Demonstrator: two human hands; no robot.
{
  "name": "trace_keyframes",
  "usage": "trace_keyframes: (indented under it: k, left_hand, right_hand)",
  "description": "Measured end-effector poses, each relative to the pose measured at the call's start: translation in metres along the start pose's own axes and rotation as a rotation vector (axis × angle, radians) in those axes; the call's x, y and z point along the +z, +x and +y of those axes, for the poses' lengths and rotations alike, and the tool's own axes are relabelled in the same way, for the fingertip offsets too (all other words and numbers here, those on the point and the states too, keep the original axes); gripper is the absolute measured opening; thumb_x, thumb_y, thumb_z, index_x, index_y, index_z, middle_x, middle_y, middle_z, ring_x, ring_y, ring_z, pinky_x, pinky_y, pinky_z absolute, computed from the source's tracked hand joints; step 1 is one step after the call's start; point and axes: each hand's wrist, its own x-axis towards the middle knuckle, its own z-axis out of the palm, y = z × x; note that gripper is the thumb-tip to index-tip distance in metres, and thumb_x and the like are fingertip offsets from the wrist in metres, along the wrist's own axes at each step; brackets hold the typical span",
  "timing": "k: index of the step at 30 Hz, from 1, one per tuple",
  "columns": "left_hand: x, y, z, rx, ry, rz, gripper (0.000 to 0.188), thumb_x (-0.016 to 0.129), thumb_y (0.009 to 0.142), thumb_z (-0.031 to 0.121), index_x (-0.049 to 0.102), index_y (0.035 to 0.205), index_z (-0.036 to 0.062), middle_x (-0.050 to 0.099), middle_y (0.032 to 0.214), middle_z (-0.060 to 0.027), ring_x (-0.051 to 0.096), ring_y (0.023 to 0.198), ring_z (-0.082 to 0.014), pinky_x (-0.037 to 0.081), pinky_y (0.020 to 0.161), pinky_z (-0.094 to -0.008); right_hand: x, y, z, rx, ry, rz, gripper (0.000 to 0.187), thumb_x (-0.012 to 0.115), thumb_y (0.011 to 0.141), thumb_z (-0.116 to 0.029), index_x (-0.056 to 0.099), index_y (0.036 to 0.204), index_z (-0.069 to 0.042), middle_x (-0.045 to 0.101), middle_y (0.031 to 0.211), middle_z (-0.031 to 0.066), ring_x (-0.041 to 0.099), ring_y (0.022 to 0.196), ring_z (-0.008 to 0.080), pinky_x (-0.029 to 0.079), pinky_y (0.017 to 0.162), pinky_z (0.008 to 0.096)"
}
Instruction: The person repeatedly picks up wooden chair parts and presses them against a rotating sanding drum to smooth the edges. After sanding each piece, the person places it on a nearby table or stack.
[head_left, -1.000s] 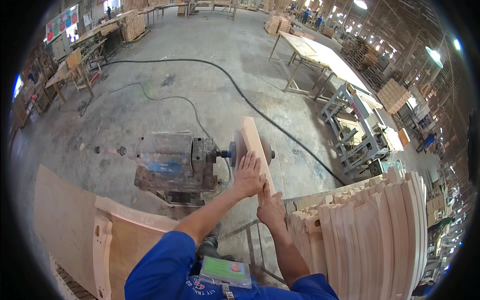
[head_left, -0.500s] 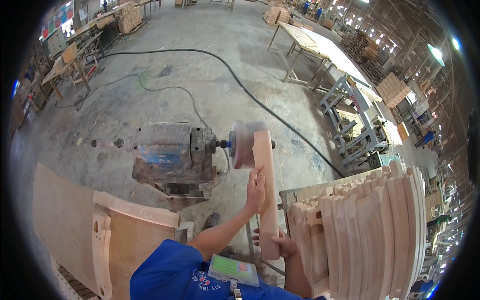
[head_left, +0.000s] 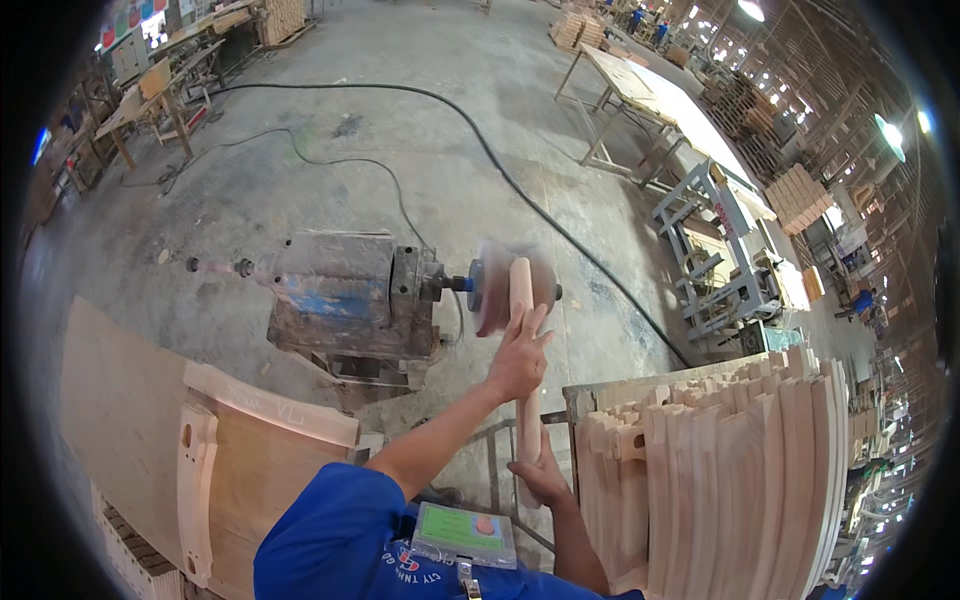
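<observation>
I hold a pale wooden board lengthwise in front of me, its narrow edge facing up. The far end meets a spinning sanding wheel, blurred by motion, on the shaft of a worn motor with blue paint. My left hand lies over the middle of the board, fingers spread across its edge and gripping it. Closer to my body, my right hand is wrapped round the near end from the right; some of its fingers are hidden behind the wood.
Several shaped wooden pieces stand packed at my right. On my left is a panel bearing curved wooden parts. A black cable crosses the concrete floor beyond the motor. A grey metal frame and a long table stand farther right.
The board has been rolled from its broad face onto its narrow edge. My left hand has shifted over the top and opened its fingers wider; my right hand has moved up slightly.
</observation>
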Motion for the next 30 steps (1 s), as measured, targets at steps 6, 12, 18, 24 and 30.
trace_keyframes:
  k: [6, 12, 18, 24, 30]
  left_hand:
    - [0.001, -0.001, 0.008, -0.024, -0.05, -0.045, 0.045, 0.059, 0.093, 0.002, 0.069, 0.137, -0.0037, 0.027, 0.176, -0.0201, 0.014, 0.163, -0.0518, 0.023, 0.133, -0.0542]
    - [-0.007, 0.001, 0.01, -0.267, -0.17, 0.417, 0.06, 0.072, 0.097, 0.022, 0.055, 0.148, -0.0027, 0.042, 0.163, -0.0276, 0.034, 0.156, -0.0465, 0.034, 0.127, -0.049]
    - [-0.065, -0.039, 0.039, -0.747, -1.149, -0.031, 0.056, 0.08, 0.1, 0.039, 0.057, 0.139, 0.0067, 0.072, 0.114, -0.0042, 0.071, 0.105, -0.0197, 0.057, 0.089, -0.0373]
    - [-0.144, -0.023, 0.058, 0.132, -0.212, -0.318, 0.051, 0.084, 0.091, 0.026, 0.061, 0.135, 0.0148, 0.072, 0.104, -0.006, 0.074, 0.096, -0.0255, 0.057, 0.082, -0.0429]
    - [-0.154, 0.014, 0.048, 0.718, 0.387, -0.534, 0.04, 0.066, 0.094, 0.014, 0.063, 0.132, 0.0268, 0.067, 0.114, -0.0062, 0.068, 0.107, -0.0281, 0.053, 0.096, -0.0448]
  right_hand:
    - [0.006, 0.001, -0.009, 0.019, -0.076, 0.063, 0.108, 0.076, 0.079, -0.004, 0.016, 0.169, -0.004, 0.043, 0.156, 0.0224, 0.044, 0.145, 0.0358, 0.038, 0.121, 0.0427]
    - [-0.014, -0.008, -0.001, 0.199, 0.422, -0.3, 0.091, 0.083, 0.087, -0.012, 0.03, 0.161, -0.009, 0.064, 0.129, 0.0156, 0.067, 0.116, 0.0283, 0.057, 0.099, 0.0435]
    - [-0.011, -0.018, -0.01, 0.134, 0.492, -0.402, 0.084, 0.079, 0.097, -0.026, 0.03, 0.164, -0.01, 0.067, 0.124, 0.0166, 0.071, 0.108, 0.0293, 0.06, 0.094, 0.0476]
    - [-0.092, -0.027, -0.105, 0.138, 0.905, -0.502, 0.107, 0.077, 0.094, -0.06, 0.021, 0.17, -0.01, 0.064, 0.135, 0.0194, 0.07, 0.112, 0.0307, 0.062, 0.091, 0.0524]
    - [-0.093, -0.022, -0.141, 0.266, 0.009, -0.583, 0.101, 0.08, 0.091, -0.036, 0.023, 0.17, -0.008, 0.061, 0.143, 0.0221, 0.069, 0.119, 0.034, 0.061, 0.095, 0.0496]
